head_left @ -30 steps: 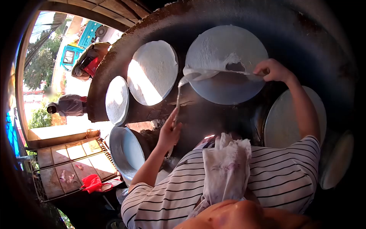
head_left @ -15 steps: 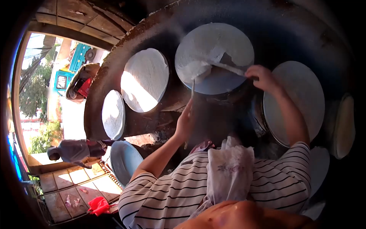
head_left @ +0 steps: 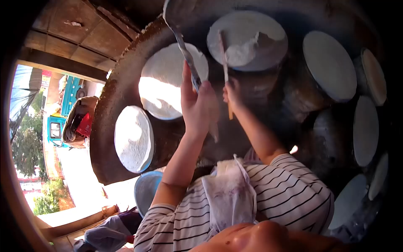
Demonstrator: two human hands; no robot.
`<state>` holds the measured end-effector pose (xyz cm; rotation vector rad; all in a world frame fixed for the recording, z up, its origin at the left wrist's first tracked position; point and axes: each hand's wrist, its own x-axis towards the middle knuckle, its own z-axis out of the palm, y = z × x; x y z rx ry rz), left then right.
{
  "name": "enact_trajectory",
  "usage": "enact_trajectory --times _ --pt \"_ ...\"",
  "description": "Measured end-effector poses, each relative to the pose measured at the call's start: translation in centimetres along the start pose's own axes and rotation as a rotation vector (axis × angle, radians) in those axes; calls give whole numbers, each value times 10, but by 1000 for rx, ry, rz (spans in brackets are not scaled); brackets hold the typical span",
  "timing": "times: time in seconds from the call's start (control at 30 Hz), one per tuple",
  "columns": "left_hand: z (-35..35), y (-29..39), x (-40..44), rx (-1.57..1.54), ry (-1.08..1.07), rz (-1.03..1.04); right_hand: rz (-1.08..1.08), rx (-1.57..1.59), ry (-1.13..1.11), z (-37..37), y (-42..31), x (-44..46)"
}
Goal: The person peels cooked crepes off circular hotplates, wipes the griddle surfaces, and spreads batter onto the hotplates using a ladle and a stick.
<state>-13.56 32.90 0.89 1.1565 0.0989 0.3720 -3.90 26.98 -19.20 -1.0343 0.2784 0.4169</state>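
My left hand is closed round the handle of what looks like a ladle, tilted up and left, its head cut off by the top of the view. Beneath that handle lies a round plate coated white, partly sunlit. My right hand grips a flat wooden stick whose far end reaches over another round plate. The white batter-like layer on this plate has an irregular gap at the right, with darker surface showing. Faint steam hangs around the plates.
A smaller white-coated plate stands at left, with a blue basin below it. More round plates stand along the right. A rusty curved rim borders the left side. Another person is at lower left.
My left hand has lifted the ladle off the middle plate, up and left. My right hand has moved left and lower, its stick now pointing upward. The whole view has shifted.
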Motion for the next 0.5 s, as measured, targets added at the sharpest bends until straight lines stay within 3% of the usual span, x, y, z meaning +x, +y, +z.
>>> enact_trajectory --times 0.2,0.33,0.37,0.47,0.5 --pt "-26 24 -16 -12 -97 -40 -119 23 268 -34 -17 -32" --pt "-37 27 -32 103 6 -19 -216 216 249 -35 -48 1" --pt "-39 30 -33 117 27 -23 -254 179 294 -24 -45 0" --pt "-49 25 -30 167 -20 -19 -80 -264 66 -34 -4 -44" --pt "-51 23 -30 205 -44 -11 -98 -254 81 -35 -8 -41"
